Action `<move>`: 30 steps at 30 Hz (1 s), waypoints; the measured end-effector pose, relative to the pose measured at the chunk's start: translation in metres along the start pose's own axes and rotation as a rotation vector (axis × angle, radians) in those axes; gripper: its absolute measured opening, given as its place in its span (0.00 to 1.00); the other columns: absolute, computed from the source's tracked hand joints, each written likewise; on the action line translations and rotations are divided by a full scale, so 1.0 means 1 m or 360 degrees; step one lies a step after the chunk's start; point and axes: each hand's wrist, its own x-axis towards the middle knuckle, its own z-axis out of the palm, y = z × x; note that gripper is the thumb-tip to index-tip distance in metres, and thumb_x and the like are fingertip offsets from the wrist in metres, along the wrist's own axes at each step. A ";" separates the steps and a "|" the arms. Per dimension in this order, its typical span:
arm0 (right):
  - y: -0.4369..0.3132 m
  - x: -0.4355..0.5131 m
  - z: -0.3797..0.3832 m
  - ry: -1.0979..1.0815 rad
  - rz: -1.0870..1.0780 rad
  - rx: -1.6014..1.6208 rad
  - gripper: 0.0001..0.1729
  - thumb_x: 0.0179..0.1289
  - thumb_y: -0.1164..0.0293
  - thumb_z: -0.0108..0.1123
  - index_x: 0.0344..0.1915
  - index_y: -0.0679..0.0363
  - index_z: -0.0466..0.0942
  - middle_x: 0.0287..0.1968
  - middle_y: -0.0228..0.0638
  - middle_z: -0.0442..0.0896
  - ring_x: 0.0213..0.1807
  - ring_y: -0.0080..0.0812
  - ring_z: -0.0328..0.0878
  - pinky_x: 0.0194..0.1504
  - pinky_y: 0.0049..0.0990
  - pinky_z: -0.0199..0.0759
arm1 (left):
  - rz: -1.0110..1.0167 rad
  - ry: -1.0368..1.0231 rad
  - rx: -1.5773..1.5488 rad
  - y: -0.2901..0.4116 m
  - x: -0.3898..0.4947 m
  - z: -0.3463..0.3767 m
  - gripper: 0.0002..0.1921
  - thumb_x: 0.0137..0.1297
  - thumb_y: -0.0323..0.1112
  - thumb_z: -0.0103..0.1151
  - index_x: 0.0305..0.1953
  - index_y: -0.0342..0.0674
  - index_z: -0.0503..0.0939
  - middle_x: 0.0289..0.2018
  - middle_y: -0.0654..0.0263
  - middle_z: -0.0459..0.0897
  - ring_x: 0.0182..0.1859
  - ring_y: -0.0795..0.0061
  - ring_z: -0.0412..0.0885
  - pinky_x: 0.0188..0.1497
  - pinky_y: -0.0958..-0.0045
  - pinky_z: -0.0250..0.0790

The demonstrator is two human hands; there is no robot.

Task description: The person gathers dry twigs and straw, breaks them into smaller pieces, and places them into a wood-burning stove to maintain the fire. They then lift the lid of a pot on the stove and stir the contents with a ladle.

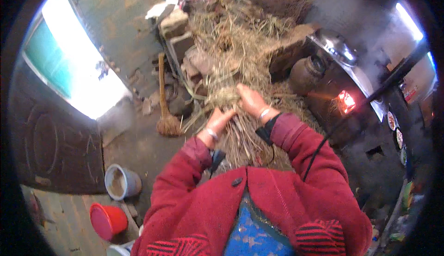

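Note:
My left hand (219, 121) and my right hand (254, 100) both grip a bundle of dry straw (240, 133) in front of my body. The bundle's stalks hang down towards my jacket. Above my left hand the straw (222, 98) is bent over in a thick fold. My right hand sits a little higher, its fingers partly hidden by blur and straw. Past my hands, a large heap of loose straw (242, 44) spreads over the floor and against some stones.
To the right, fire (347, 101) glows in a stove opening, near a dark round jar (305, 74). A shiny domed lid (334, 46) sits above, amid steam. At left are a short broom (162, 96), a pale bucket (123, 181) and a red bucket (109, 221). A black cable (322, 141) crosses my right arm.

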 end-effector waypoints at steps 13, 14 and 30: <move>-0.011 -0.004 -0.027 -0.0460 0.0523 0.1492 0.33 0.62 0.55 0.64 0.58 0.68 0.70 0.53 0.40 0.78 0.54 0.28 0.74 0.55 0.27 0.69 | 0.0136 0.0008 -0.0999 -0.007 -0.007 -0.059 0.20 0.65 0.25 0.55 0.59 0.40 0.70 0.52 0.64 0.79 0.51 0.70 0.79 0.54 0.65 0.73; -0.012 -0.003 -0.026 -0.0512 0.0580 0.1424 0.34 0.62 0.54 0.64 0.58 0.68 0.70 0.53 0.41 0.78 0.55 0.29 0.74 0.56 0.28 0.68 | 0.0100 0.0050 -0.0980 -0.007 -0.010 -0.059 0.20 0.65 0.25 0.55 0.59 0.40 0.69 0.52 0.63 0.79 0.50 0.71 0.79 0.53 0.66 0.74; -0.028 -0.049 -0.007 -0.0625 0.0708 0.1423 0.41 0.51 0.54 0.73 0.57 0.69 0.68 0.48 0.39 0.78 0.47 0.27 0.74 0.48 0.26 0.70 | 0.0137 0.0475 -0.0865 -0.027 0.001 -0.033 0.18 0.71 0.43 0.52 0.55 0.39 0.74 0.50 0.64 0.80 0.51 0.68 0.78 0.54 0.63 0.71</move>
